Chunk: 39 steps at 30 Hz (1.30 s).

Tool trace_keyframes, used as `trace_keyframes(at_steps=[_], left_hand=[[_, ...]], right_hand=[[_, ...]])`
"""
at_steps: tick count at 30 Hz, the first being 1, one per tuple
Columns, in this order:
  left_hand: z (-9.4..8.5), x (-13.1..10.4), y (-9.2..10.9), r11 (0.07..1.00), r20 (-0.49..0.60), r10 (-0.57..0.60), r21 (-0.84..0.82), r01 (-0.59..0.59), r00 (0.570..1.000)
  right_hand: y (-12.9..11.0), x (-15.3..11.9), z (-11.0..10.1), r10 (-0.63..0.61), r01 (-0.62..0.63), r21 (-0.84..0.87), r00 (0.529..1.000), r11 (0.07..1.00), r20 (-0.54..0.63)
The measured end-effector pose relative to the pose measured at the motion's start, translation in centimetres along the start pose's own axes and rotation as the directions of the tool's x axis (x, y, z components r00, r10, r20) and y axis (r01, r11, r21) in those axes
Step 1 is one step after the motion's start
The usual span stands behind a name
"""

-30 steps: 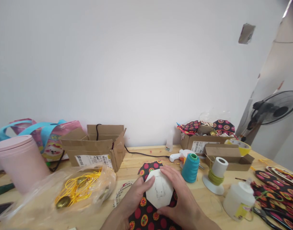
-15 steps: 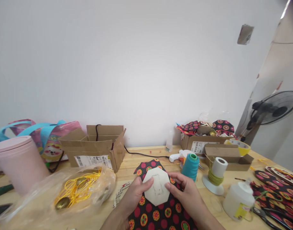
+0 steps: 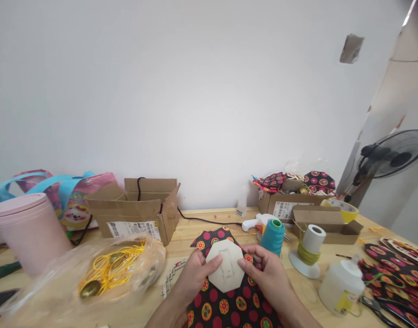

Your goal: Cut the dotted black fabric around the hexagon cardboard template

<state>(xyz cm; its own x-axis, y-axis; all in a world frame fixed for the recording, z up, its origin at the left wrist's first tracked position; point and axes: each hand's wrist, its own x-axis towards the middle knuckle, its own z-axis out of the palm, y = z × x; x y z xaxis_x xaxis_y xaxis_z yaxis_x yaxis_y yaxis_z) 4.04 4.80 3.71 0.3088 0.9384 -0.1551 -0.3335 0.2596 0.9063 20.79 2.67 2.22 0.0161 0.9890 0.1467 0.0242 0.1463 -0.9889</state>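
- Octagon (image 3: 225, 271): off-white, with a faint rectangular outline on its face, lying between both hands' fingers, on the cloth (image 3: 225, 307).
- Left hand (image 3: 192, 279): thumb flat on the octagon's upper left face, the other fingers tucked behind, so the grip is closed on octagon and probably cloth; the fingertips behind are hidden.
- Right hand (image 3: 270, 275): narrow pinch, thumb tip at the octagon's right edge, bent fingers on the cloth beside it.
- Cloth: dark, with pink dots and bright flowers, spreading beyond the fingers above and below the octagon.
- Just beyond the right fingers: teal thread (image 3: 272, 239), upright, with the white glue gun (image 3: 253, 222) behind it.
- Just left of the left fingers: a patterned strip (image 3: 171, 275), flat on the table (image 3: 195, 222).
- Farther right of the right fingers: spool (image 3: 308, 253) wound with green cord, then bottle (image 3: 342, 286) and scissors (image 3: 374, 306).
- Farther left of the left fingers: clear bag (image 3: 54, 291) with yellow cord (image 3: 116, 266) and a brass bell (image 3: 90, 289).
- Well beyond the left fingers: open box (image 3: 133, 212), and pink cup (image 3: 31, 237) at far left.
- Well beyond the right fingers: filled box (image 3: 272, 202), small box (image 3: 338, 234) and yellow tape (image 3: 348, 212).
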Motion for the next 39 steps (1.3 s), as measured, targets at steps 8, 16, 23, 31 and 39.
trace_keyframes(at_steps=[8, 16, 23, 31, 39], left_hand=[[0.3, 0.5, -1.0, 0.998, 0.035, 0.057, 0.030, -0.058, 0.998], [0.0, 0.5, -0.7, 0.998, -0.014, 0.062, 0.024, -0.062, 0.998], [1.0, -0.2, 0.0, 0.997, -0.059, 0.069, -0.021, -0.070, 0.996], [0.3, 0.3, -0.2, 0.998, -0.139, 0.055, -0.032, -0.060, 0.989], [-0.5, 1.1, -1.4, 0.997, -0.189, 0.042, -0.060, -0.054, 0.981]], right_hand=[[0.3, 0.0, -0.1, 0.020, -0.019, 0.032, 0.999, 0.999, -0.034], [0.4, 0.2, -0.3, -0.007, 0.006, 0.072, 1.000, 0.997, 0.003], [0.7, 0.2, -0.2, 0.019, -0.018, 0.090, 1.000, 0.996, -0.008], [1.0, -0.5, -0.4, -0.366, 0.335, -0.521, 0.929, 0.785, 0.047], [1.5, -0.4, -0.3, -0.511, 0.541, -0.673, 0.815, 0.503, 0.274]])
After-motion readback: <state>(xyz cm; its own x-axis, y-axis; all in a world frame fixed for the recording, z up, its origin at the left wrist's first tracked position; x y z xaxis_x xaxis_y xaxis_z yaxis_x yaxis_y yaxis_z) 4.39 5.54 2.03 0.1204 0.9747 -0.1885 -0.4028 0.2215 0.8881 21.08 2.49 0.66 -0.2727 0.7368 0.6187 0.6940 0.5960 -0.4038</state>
